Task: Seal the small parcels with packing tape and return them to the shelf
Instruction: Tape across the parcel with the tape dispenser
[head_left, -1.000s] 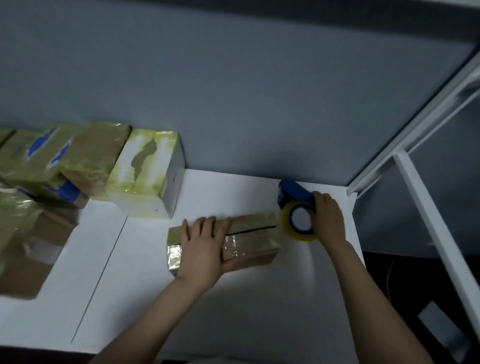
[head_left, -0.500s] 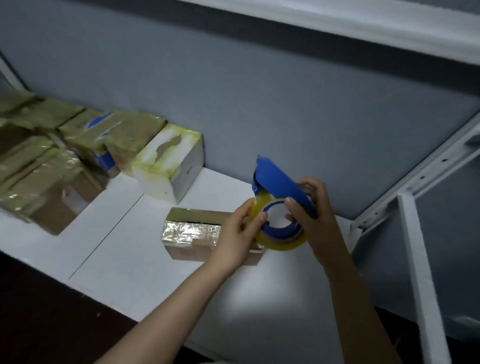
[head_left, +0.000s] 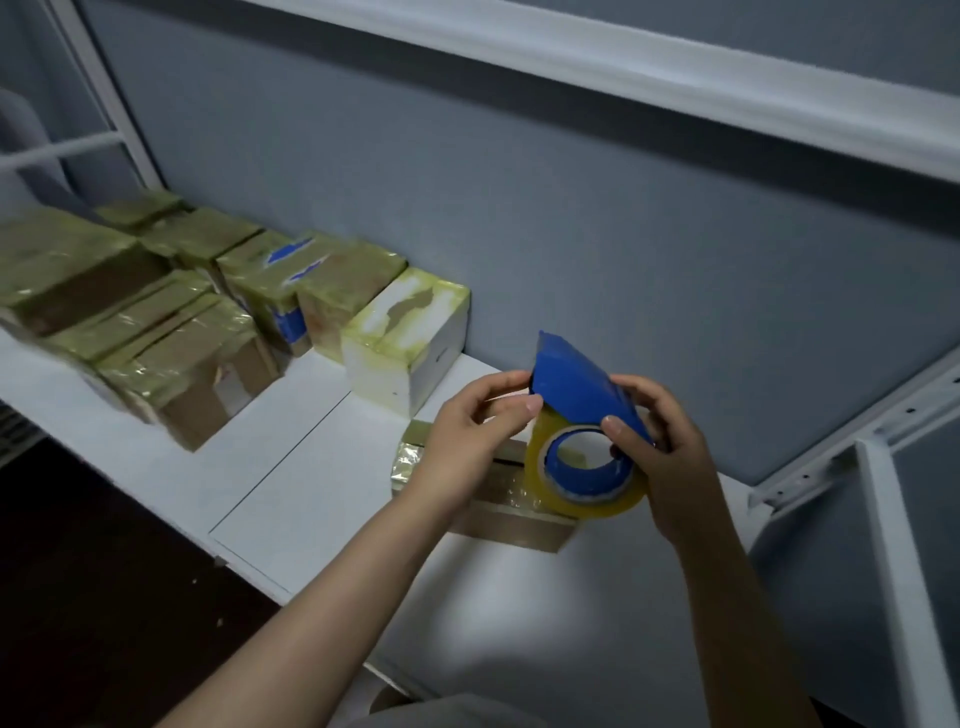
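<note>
Right hand (head_left: 670, 457) grips tape dispenser (head_left: 579, 387), pointing upward (left hand (head_left: 467, 436) pinching it).

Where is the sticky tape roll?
The tape roll is right of centre in the head view, gripped by the left hand and right hand, above the small parcel on the white shelf.

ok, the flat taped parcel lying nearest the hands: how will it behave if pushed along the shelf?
Likely slides rather than tips: the flat parcel lies low and wide on the smooth white shelf. Its glossy tape wrap looks slick, so a pinch may slip. Probably stiff, since its edges look straight. Weight can't be told.
</note>
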